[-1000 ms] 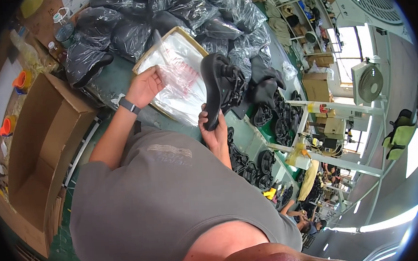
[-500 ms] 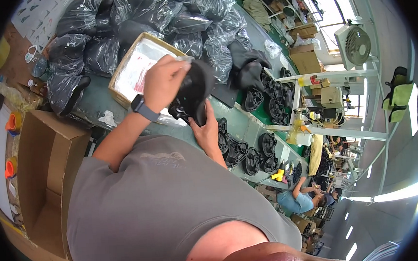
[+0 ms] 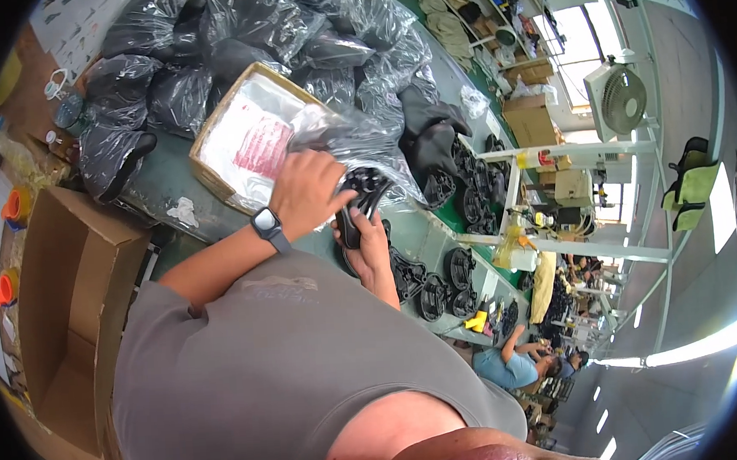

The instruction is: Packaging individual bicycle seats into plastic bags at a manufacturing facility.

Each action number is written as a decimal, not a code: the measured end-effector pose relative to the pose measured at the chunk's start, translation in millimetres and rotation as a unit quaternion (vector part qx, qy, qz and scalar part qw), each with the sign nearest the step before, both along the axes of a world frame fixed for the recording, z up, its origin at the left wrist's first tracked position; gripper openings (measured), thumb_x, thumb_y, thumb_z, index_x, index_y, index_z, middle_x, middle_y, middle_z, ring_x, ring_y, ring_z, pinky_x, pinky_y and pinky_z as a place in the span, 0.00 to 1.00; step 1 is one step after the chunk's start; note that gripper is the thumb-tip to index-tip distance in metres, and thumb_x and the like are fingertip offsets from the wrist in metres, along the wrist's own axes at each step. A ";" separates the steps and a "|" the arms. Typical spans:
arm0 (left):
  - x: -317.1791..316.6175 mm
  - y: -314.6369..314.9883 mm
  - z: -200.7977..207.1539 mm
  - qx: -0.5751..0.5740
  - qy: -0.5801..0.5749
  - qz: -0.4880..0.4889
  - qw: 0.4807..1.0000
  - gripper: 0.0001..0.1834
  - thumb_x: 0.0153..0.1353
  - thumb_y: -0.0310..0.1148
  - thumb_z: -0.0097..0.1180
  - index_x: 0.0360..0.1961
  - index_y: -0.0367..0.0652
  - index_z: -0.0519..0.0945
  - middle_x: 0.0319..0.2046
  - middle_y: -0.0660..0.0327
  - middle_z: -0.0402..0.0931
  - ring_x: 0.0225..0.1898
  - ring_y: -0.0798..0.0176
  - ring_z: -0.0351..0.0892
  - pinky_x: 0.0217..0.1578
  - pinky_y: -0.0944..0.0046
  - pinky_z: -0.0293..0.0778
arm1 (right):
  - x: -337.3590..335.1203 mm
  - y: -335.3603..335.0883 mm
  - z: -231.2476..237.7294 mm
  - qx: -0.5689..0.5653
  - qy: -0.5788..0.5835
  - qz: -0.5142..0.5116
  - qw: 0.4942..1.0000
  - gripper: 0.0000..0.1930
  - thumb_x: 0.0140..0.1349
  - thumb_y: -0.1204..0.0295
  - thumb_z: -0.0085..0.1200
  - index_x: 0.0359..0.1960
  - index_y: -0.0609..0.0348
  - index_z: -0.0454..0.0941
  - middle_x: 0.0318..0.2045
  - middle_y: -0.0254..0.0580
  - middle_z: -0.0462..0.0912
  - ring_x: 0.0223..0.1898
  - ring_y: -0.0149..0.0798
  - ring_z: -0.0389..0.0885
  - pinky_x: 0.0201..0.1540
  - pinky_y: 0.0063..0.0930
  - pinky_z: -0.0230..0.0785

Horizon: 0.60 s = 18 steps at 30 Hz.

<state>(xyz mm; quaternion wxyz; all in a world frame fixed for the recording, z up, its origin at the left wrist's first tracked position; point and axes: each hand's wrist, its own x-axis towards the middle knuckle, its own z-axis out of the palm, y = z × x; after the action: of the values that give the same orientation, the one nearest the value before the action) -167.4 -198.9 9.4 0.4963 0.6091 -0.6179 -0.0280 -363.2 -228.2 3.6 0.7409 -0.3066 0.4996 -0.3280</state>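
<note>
A black bicycle saddle (image 3: pixel 369 182), its ribbed underside showing, is in front of my chest above the bench. Its narrow end is gripped in my right hand (image 3: pixel 371 251), thumb laid across it. A clear plastic bag (image 3: pixel 350 142) lies loosely around the saddle's wide far end and spreads out beyond it. My left hand (image 3: pixel 308 187), with a watch on the wrist, is closed at the bag's near edge, its thumb against the saddle. Just left of the hands, an open carton (image 3: pixel 203 151) holds a stack of flat clear bags with red print.
Bagged black saddles (image 3: pixel 246 27) are heaped along the far side of the bench. Unbagged saddles (image 3: pixel 432 295) lie to the right, near a yellow tool (image 3: pixel 477 321). An empty cardboard box (image 3: pixel 63 333) stands at my left. Co-workers (image 3: pixel 507 365) sit farther right.
The saddle has turned and come lower, and its far end is now inside the clear bag. My left hand has moved down from beside its top to the bag's edge.
</note>
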 end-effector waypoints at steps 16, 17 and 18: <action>35.7 -24.7 58.6 -0.181 -0.057 -0.021 0.982 0.15 0.57 0.31 0.62 0.47 0.46 0.84 0.44 0.62 0.80 0.49 0.55 0.80 0.53 0.53 0.76 | 55.4 3.8 -30.3 -0.238 0.142 0.178 0.944 0.27 0.75 0.67 0.60 0.71 0.62 0.70 0.63 0.43 0.76 0.66 0.42 0.74 0.70 0.37 0.65; 35.7 -16.9 67.4 -0.222 -0.040 -0.027 0.974 0.19 0.56 0.31 0.64 0.50 0.45 0.85 0.46 0.61 0.80 0.50 0.54 0.81 0.53 0.51 0.77 | 83.8 11.2 -8.6 -0.221 0.018 0.098 0.970 0.21 0.79 0.65 0.54 0.67 0.61 0.73 0.57 0.38 0.80 0.64 0.37 0.75 0.67 0.34 0.68; 36.3 -5.6 76.6 -0.246 -0.023 -0.035 0.968 0.22 0.57 0.31 0.69 0.55 0.46 0.84 0.48 0.61 0.81 0.49 0.54 0.81 0.51 0.51 0.79 | 86.8 -8.2 -14.9 -0.227 0.009 0.104 0.968 0.21 0.79 0.65 0.54 0.67 0.61 0.73 0.57 0.38 0.80 0.64 0.37 0.75 0.67 0.34 0.68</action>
<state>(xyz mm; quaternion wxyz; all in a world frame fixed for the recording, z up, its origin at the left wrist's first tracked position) -131.0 -204.5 86.0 0.6155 0.4465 -0.6380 0.1214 -276.4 -236.4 -11.2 0.6773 -0.5199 0.3841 -0.3515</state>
